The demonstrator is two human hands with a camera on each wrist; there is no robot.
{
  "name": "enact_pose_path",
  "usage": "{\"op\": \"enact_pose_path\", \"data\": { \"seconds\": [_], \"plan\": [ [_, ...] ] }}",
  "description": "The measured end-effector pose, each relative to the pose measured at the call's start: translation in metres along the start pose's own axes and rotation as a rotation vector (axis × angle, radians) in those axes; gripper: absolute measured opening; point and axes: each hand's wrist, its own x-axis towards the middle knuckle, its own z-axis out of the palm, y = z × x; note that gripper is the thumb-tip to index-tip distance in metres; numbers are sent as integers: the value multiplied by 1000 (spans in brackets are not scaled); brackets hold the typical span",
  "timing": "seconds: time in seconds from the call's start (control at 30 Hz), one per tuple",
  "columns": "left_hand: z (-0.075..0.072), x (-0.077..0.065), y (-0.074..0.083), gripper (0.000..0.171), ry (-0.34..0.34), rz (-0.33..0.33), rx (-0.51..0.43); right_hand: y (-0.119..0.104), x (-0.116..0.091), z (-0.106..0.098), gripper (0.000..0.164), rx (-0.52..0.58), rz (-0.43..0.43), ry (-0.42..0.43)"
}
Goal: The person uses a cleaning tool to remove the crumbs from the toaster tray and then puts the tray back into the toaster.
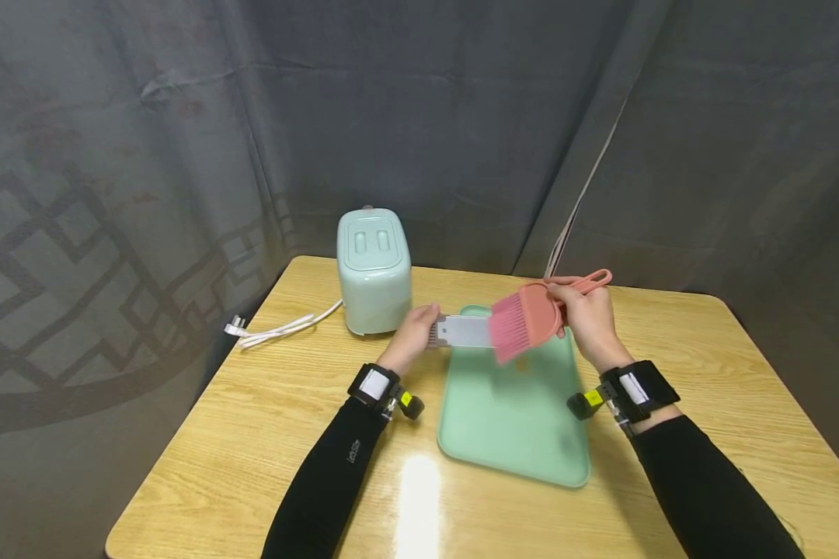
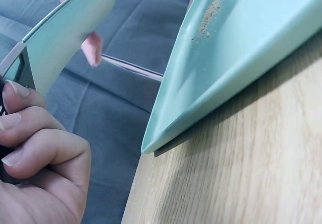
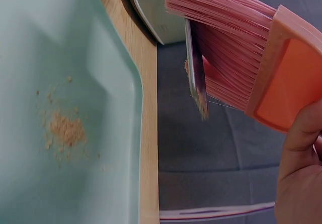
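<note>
- Two hands share the step in hand, which looks like brushing the metal sheet (image 1: 464,331) clean over the tray (image 1: 517,435).
- Left hand (image 1: 414,334): fingers curled snugly round the sheet's dark near end, no gap to spare; it holds the sheet raised above the far left part of the tray, not touching it.
- Right hand (image 1: 593,314): closed on the brush (image 1: 544,314) where handle meets head, with the looped handle end pointing away past the hand.
- Pink bristles (image 1: 509,330) lie across the sheet's free end.
- Loose crumbs (image 3: 66,129) lie in a small heap on the tray; whether any cling to the sheet, I cannot tell.
- Next move, I judge, calls for a light stroke off the free end, the left hand steady and the sheet over the tray so that bits drop inside.
- Toaster (image 1: 375,272) stands upright on the surface (image 1: 273,419), beyond the left hand.
</note>
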Motion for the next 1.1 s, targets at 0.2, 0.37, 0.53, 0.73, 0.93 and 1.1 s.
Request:
{"op": "enact_pose_path", "data": {
  "seconds": [0.2,0.37,0.53,0.73,0.93,1.1],
  "plan": [
    [-2,0,-2,44,0,-10,-10,5,2,-13,36,31,5,34],
    [-4,-1,-2,44,2,-19,-8,8,4,-22,35,56,16,56],
    [-7,-1,-3,42,7,-7,-7,10,3,-30,31,94,14,64],
    [-8,0,-4,42,13,-6,16,11,1,-35,24,117,12,65],
    [-6,-1,-4,43,26,-5,58,10,2,-37,21,134,11,85],
    [-6,-1,-3,45,40,-2,81,7,3,-39,13,180,-24,112]
  ]
}}
